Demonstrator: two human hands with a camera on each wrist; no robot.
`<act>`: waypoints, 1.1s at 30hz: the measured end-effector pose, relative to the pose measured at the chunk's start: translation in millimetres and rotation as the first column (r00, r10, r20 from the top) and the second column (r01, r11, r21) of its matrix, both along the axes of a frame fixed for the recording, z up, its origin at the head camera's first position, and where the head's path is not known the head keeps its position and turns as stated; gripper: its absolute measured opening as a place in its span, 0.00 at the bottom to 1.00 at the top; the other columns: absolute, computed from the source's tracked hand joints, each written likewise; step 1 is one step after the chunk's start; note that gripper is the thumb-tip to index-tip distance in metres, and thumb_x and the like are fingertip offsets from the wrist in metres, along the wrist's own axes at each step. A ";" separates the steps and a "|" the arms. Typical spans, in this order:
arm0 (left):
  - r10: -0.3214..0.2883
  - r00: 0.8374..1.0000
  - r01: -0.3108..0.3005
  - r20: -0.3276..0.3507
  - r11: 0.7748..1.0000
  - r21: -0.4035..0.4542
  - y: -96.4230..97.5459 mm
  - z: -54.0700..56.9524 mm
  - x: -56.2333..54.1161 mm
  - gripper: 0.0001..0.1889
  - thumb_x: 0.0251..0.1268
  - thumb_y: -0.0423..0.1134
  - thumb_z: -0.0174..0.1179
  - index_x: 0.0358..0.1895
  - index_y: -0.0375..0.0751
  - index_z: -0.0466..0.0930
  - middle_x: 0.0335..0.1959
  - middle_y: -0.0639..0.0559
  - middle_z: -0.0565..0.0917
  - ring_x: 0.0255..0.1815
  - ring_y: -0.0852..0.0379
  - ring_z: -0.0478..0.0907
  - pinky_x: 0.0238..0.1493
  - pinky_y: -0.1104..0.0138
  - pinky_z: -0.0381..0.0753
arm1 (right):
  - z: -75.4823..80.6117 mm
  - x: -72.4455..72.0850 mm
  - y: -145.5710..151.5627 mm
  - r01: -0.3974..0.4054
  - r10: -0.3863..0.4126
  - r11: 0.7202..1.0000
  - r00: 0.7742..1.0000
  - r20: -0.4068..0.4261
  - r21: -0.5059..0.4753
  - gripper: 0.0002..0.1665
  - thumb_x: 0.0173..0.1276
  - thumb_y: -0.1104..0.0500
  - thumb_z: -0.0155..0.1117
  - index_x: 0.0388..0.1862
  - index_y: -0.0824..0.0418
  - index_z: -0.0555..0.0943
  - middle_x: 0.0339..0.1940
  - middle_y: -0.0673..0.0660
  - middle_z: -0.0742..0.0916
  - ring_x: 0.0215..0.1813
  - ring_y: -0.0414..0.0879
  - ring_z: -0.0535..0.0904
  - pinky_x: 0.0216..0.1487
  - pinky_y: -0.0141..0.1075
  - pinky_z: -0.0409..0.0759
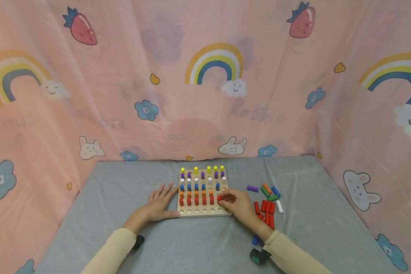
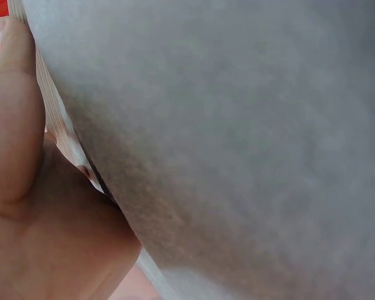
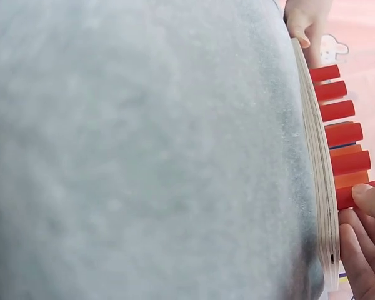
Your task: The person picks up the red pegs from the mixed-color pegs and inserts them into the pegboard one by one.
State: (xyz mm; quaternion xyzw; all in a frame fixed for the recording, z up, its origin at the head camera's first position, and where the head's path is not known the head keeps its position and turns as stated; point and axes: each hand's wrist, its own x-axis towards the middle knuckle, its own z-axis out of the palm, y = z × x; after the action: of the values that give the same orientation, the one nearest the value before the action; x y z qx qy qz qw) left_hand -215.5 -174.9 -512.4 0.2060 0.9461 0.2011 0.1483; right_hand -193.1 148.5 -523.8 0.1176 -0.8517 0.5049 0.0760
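Observation:
A wooden pegboard [image 1: 205,214] lies on the grey cloth with rows of yellow, purple, white, blue, orange and red pegs standing in it. Along its near edge runs a row of bare holes. At the right end of the red row, my right hand [image 1: 238,205] pinches a red peg [image 1: 219,198] between thumb and fingers. The right wrist view shows this peg [image 3: 345,197] upright at the board, in line with the other red pegs [image 3: 344,134]. My left hand [image 1: 159,205] rests with fingers spread against the board's left side, thumb [image 2: 12,50] at the near corner.
Loose red pegs [image 1: 268,207] lie in a pile right of the board, partly behind my right forearm. Beyond them are a purple peg [image 1: 252,188], a white peg [image 1: 279,206] and green, orange and blue ones. A pink printed curtain [image 1: 198,114] hangs behind the table.

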 end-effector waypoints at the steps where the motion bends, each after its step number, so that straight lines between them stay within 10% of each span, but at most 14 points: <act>1: 0.001 1.000 -0.001 0.001 1.000 0.000 0.1 0.0 0.0 0.52 0.60 0.65 0.63 0.81 0.52 0.44 0.83 0.42 0.43 0.83 0.33 0.35 0.75 0.32 0.35 | -0.2 0.2 0.2 -0.002 0.002 1.000 1.000 -0.002 -0.002 0.10 0.56 0.64 0.77 0.37 0.55 0.87 0.35 0.52 0.92 0.34 0.35 0.86 0.37 0.26 0.84; 33: 0.000 1.000 0.000 -0.001 1.000 0.013 0.5 1.4 1.7 0.51 0.61 0.63 0.63 0.81 0.53 0.45 0.83 0.42 0.43 0.83 0.33 0.35 0.75 0.32 0.34 | 2.1 4.6 2.7 -0.029 0.029 0.999 0.999 0.022 -0.017 0.13 0.57 0.64 0.76 0.42 0.59 0.86 0.37 0.54 0.91 0.36 0.39 0.87 0.39 0.25 0.83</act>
State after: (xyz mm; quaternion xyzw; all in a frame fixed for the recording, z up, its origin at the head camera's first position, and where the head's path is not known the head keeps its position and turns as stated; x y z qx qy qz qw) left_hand -213.8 -174.4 -510.9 0.2069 0.9449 0.2072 0.1465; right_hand -188.4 151.2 -521.7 0.1237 -0.8465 0.5143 0.0602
